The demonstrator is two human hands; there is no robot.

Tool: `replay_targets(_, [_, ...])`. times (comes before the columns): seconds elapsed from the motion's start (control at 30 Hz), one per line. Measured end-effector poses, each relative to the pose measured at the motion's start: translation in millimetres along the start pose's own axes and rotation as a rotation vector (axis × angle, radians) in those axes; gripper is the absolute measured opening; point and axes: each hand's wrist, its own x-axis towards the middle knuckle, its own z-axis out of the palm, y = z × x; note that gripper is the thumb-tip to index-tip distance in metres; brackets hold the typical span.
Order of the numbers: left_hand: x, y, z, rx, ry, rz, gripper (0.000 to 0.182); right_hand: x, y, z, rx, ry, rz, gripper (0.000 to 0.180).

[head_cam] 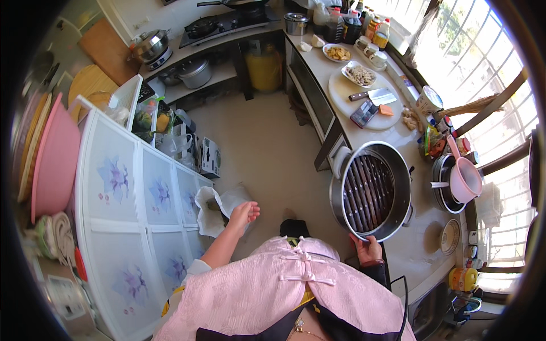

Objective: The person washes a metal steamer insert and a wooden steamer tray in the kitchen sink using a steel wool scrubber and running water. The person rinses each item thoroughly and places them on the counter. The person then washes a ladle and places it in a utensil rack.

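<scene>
My right hand [367,250] grips the near rim of a large metal pot [403,196], thumb and fingers on its edge. The pot tilts towards me, partly over the counter's edge. Inside lies a dark slatted steaming rack [367,194] with pale dots along its slats. A pale handle [340,162] sticks out from its far left side. On the other side, my left hand [245,215] hangs in the air with loosely curled fingers and holds nothing. Below it stands a white bag-lined bin [209,221] with some waste inside.
The counter [411,255] holds a round cutting board [341,91] with a cleaver [375,96], a filled dish [359,74] and ginger [410,119]. Stacked bowls and a pink ladle [466,179] stand by the window. A white cabinet [113,213] is left; a gas stove [226,26] lies ahead.
</scene>
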Motion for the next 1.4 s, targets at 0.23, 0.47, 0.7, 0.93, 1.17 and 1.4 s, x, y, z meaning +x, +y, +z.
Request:
replay_targets(0.23, [77, 106, -32, 0.001, 0.068, 0.038, 0.032, 42, 33, 194, -0.308, 0.028, 0.003, 0.015])
replay_targets(0.47, [178, 171, -119, -0.176, 0.190, 0.023, 0.029, 143, 98, 402, -0.588, -0.189, -0.089, 0.020])
replay_targets(0.7, [288, 296, -212, -0.156, 0.104, 0.177, 0.045, 232, 180, 550, -1.074, -0.395, -0.285, 0.024])
replay_targets(0.93, [322, 439, -202, -0.441, -0.142, 0.229, 0.081, 255, 229, 695, -0.830, -0.263, 0.133, 0.033])
replay_targets(1.17, [371, 504, -269, -0.401, -0.028, 0.269, 0.059, 318, 259, 788, -0.907, -0.463, 0.119, 0.036])
replay_targets(1.4, [411, 552, -287, -0.389, 0.174, 0.227, 0.044, 389, 271, 895, -1.146, -0.696, 0.080, 0.032])
